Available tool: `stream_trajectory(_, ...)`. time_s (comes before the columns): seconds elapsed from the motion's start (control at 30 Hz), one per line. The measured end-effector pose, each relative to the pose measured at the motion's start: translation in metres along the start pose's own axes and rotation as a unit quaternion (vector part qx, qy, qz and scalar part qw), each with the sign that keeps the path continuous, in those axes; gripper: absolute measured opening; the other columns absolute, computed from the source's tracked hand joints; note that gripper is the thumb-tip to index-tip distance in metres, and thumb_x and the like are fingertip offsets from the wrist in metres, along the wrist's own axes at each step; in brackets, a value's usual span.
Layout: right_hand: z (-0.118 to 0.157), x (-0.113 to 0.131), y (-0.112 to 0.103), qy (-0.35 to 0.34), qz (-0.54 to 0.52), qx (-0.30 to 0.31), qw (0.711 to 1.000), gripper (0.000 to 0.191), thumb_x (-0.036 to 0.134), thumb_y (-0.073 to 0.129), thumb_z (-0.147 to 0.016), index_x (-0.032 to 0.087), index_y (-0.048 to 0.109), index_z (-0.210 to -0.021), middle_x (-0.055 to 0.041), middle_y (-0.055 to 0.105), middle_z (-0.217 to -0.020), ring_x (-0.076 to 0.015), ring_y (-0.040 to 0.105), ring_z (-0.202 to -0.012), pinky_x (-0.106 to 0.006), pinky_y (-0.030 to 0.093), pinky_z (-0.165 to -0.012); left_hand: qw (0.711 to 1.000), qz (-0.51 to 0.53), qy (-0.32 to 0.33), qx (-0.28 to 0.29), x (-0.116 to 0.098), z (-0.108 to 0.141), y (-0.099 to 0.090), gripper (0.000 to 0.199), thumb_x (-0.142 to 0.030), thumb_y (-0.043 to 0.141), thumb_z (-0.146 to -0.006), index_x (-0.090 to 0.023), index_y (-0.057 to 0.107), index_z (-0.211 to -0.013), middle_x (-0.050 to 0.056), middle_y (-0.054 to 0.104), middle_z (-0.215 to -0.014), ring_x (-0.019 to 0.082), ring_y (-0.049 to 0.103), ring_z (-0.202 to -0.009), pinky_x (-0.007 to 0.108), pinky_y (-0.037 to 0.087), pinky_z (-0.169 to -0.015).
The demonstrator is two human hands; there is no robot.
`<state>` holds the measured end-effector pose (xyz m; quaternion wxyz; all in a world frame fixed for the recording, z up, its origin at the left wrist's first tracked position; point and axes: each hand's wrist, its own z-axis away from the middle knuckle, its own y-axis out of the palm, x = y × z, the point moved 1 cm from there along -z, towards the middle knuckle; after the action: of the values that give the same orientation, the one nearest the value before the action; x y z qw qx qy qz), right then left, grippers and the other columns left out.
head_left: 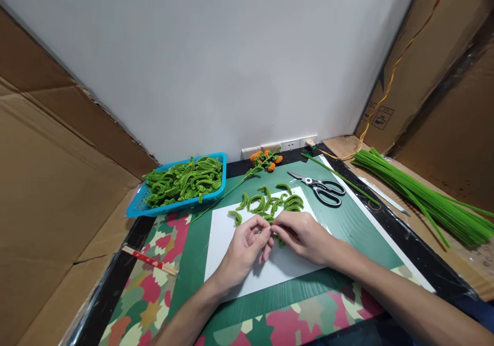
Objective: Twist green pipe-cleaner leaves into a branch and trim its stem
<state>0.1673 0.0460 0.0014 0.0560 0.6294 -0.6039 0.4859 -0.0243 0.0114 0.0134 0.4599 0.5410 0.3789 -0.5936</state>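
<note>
My left hand [247, 248] and my right hand [303, 237] meet over a white sheet of paper [227, 279], fingertips pinched together. Whatever sits between them is too small and hidden to make out; a bit of green fuzz [281, 242] shows just below the right fingers. Short curved pieces of green pipe cleaner [254, 203], several of them, lie scattered on the paper beyond my hands. Some are bent into arcs or loops. Black-handled scissors [324, 189] rest partly spread on the green mat [358, 232], to the right of the paper.
A blue basket [175, 204] heaped with green fuzzy pieces stands back left. An orange-flowered stem [266, 159] lies near the wall. At right are a bundle of long green pipe cleaners [420, 194] and a silver blade-like tool [382, 195]. Red-wrapped chopsticks [150, 260] lie left; cardboard flanks both sides.
</note>
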Motion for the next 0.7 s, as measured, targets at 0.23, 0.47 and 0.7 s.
stream_trajectory(0.23,-0.005,0.007,0.0,0.161,-0.15,0.014,0.975,0.031,0.033,0.059,-0.104,0.017,0.069,-0.08,0.0006,0.064,-0.068,-0.0112,0.05,-0.06,-0.024,0.035,-0.057,0.977,-0.197,0.082,-0.004,-0.004,0.004,-0.008,0.022,-0.039,0.06,-0.107,-0.019,0.061,-0.098,0.001,0.063,-0.081,0.013,0.058,-0.066,0.025,0.047,-0.063)
stream_trajectory(0.47,-0.003,0.004,0.012,0.259,-0.268,0.016,0.928,0.041,0.041,0.062,-0.101,0.018,0.058,-0.067,0.0025,0.054,-0.057,-0.0107,0.046,-0.053,-0.023,0.034,-0.051,0.858,-0.438,0.267,0.031,-0.005,0.005,-0.023,0.02,-0.021,0.053,-0.105,-0.02,0.068,-0.091,0.007,0.067,-0.085,0.021,0.063,-0.079,0.032,0.047,-0.074)
stream_trajectory(0.7,0.01,0.0,0.004,-0.029,0.091,-0.032,0.995,0.026,0.024,0.045,-0.111,0.019,0.063,-0.092,-0.0016,0.06,-0.075,-0.0137,0.05,-0.063,-0.027,0.037,-0.059,0.994,-0.101,0.028,-0.005,0.003,0.004,-0.005,0.028,-0.046,0.068,-0.102,-0.017,0.067,-0.103,0.001,0.064,-0.076,0.014,0.059,-0.065,0.024,0.045,-0.06)
